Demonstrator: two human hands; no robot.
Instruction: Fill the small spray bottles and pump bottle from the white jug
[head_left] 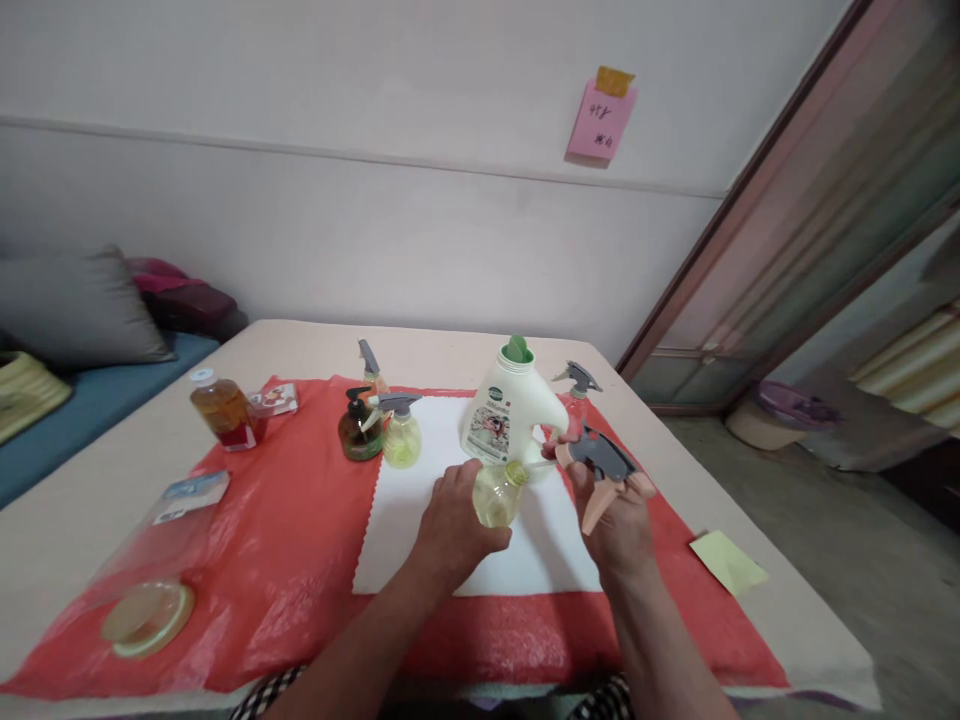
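My left hand [459, 520] is wrapped round a small clear yellowish bottle [496, 497], which tilts with its open neck to the right. In my right hand [619, 525] is a spray trigger head [600, 458], grey on top with a peach lever. Its thin pale tube points left at the bottle's neck; whether the tip touches the neck I cannot tell. Just behind stands a large cream detergent jug [501, 415] with a green spout. Under the hands lies a white scallop-edged sheet [420, 560].
A yellow spray bottle [403, 440], a dark pump bottle [360, 437] and a peach-and-grey sprayer [369, 365] stand left of the jug. A pink sprayer [576, 408] is behind it. An amber bottle [225, 412], round lid [148, 618] and yellow note [727, 562] lie around the red sheet [292, 540].
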